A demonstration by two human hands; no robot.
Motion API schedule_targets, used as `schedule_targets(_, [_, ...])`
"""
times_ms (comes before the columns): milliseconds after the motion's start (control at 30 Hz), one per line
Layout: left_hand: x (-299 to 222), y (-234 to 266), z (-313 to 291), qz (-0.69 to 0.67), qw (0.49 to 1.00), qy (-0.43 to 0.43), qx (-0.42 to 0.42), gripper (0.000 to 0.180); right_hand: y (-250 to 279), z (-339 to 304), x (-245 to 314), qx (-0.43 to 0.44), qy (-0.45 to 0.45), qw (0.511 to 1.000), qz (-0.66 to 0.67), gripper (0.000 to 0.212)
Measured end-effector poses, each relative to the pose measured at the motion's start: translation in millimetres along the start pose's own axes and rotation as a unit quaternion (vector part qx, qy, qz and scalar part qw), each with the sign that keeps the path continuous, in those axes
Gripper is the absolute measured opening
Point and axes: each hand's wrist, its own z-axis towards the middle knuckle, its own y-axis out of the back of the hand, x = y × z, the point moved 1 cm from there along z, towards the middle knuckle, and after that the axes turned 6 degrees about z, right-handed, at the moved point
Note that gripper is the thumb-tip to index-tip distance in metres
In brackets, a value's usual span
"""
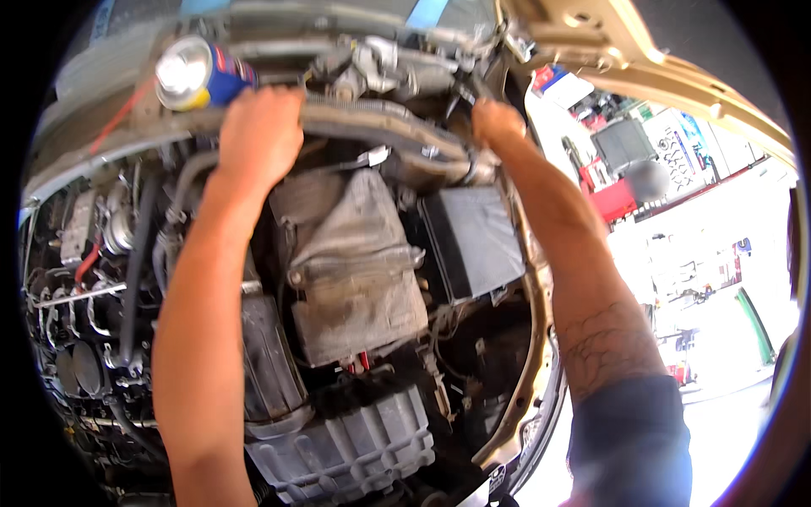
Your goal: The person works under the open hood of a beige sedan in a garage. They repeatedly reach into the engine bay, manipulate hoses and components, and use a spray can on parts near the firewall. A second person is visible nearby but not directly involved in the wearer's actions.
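Observation:
My arms reach over an open engine bay to its far edge, by the windshield base. My left hand [263,131] is closed, knuckles up, at the cowl strip [372,118]; its fingertips are hidden, so what it grips cannot be made out. Just left of it is a blue spray can [201,76] with a silver end and a thin red straw [123,117]. At the far right corner, my right hand [498,125] is curled beside a dark, slim piece [462,97], and whether it holds that is unclear. A metal wiper mechanism [384,68] sits between the hands.
Below my hands lie a dusty battery cover [359,270], a black box [475,241] and a ribbed grey plastic housing [346,448]. Engine parts [84,338] crowd the left. A tan fender edge [536,338] bounds the right; the raised hood [659,68] is above. Beyond is a cluttered workbench [617,194].

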Motion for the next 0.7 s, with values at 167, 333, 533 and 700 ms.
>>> schedule_targets(167, [22, -2, -7, -0.028, 0.999, 0.037, -0.021, 0.028, 0, 22, 4, -0.051, 0.082, 0.994, -0.042, 0.034])
schedule_targets(333, [14, 0, -28, 0.007, 0.999, 0.04, 0.026, 0.022, -22, 25, -20, -0.046, 0.116, 0.982, -0.143, 0.036])
schedule_targets(533, [3, 6, -26, 0.027, 0.998, 0.05, 0.022, 0.023, -46, 32, -20, -0.078, 0.165, 0.982, -0.043, 0.03])
schedule_targets(700, [-6, -21, -37, 0.031, 0.998, 0.045, -0.025, 0.025, -87, 4, -3, -0.109, 0.071, 0.989, -0.067, 0.03])
